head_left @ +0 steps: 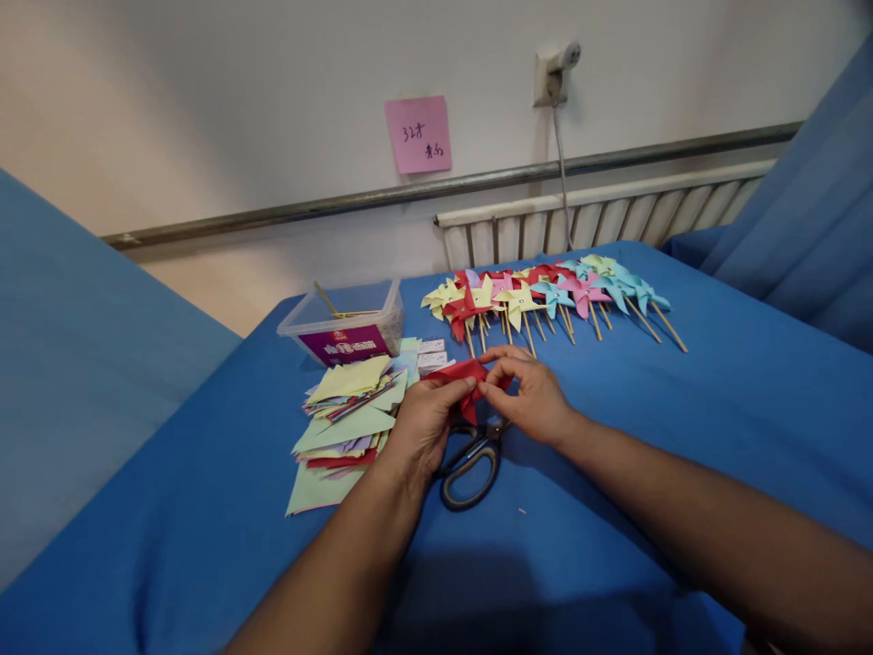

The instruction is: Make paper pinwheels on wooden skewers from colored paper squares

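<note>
**A:** Both hands mid-frame, pinching one red paper piece (466,375) between them, just above the blue surface (614,509). Left hand (424,420) closed on its left edge, thumb on top. Right hand (530,393) gripping the right side, fingers (501,357) curled over the paper.

**B:** Folded or flat?

**A:** Folded or creased somehow, hard to tell how exactly since the fingers hide most of it. Lifted off the surface, not lying on it.

**B:** Anything underneath?

**A:** Black-handled scissors (470,464) right below the hands, flat on the surface, handles pointing toward the camera. Not being touched, as far as can be seen.

**B:** And around?

**A:** Messy stack of coloured paper squares (345,418) just left of the left hand, mostly pale green and yellow, some red and purple peeking out. Behind that, a clear plastic tub (345,318) with a purple label and a few wooden sticks inside. Small white slips (431,355) between tub and hands. Further back, a row of finished paper pinwheels (546,296) on sticks, in red, yellow, pink and light blue, overlapping each other. Pink sticky note (418,135) on the wall, wall socket (551,75) with a cable hanging down, radiator (600,218) below.
</note>
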`<state>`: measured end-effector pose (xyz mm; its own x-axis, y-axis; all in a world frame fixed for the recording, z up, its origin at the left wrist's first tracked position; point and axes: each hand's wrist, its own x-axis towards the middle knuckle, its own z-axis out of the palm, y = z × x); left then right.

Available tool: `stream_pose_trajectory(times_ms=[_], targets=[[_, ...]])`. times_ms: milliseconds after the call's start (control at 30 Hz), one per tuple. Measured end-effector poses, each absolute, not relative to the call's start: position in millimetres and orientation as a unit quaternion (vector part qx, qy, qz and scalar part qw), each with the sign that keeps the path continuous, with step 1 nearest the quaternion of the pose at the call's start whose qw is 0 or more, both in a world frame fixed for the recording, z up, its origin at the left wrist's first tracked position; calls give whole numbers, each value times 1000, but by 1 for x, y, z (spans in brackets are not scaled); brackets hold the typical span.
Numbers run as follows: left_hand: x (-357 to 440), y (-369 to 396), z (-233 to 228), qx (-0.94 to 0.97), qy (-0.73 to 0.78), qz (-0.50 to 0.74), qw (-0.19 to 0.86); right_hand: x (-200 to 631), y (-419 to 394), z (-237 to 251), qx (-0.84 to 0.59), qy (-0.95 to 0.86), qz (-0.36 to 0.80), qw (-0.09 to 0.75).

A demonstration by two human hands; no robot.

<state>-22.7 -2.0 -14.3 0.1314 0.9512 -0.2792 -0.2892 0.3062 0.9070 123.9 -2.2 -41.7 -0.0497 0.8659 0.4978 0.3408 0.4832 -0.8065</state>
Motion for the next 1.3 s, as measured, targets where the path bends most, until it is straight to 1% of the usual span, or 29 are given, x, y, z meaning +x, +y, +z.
stream_pose_trajectory(times_ms=[100, 167, 267, 400, 500, 600, 700, 800, 900, 1000, 1100, 1167, 1300], targets=[[-25, -1, -17, 381, 475, 463, 644, 125, -2, -40, -437, -676, 256, 536], [-27, 0, -17, 402, 478, 451, 638, 129, 0, -38, -439, -656, 260, 556], [-29, 0, -13, 447, 470, 398, 649, 137, 3, -33, -434, -633, 294, 570], [-33, -3, -8, 531, 470, 320, 628, 148, 6, -26, -373, -676, 397, 496], [-35, -4, -7, 585, 471, 282, 597, 152, 5, -24, -358, -709, 416, 443], [-37, -4, -5, 625, 475, 254, 565, 152, 3, -25, -355, -711, 444, 414], [-37, -4, -3, 645, 479, 246, 542, 148, 2, -30, -344, -681, 503, 406], [-35, -4, -1, 647, 488, 250, 530, 145, 3, -35, -337, -635, 553, 422], [-34, -4, -3, 640, 498, 261, 524, 142, 5, -38, -344, -609, 570, 431], [-33, -1, -9, 617, 508, 307, 517, 136, 6, -40, -374, -586, 552, 460], [-30, 1, -15, 568, 529, 375, 508, 126, 5, -43, -415, -539, 516, 520], [-28, 1, -17, 517, 532, 407, 532, 119, 5, -45, -427, -494, 512, 558], [-26, -1, -15, 396, 475, 438, 652, 113, 3, -44, -411, -381, 558, 612]])
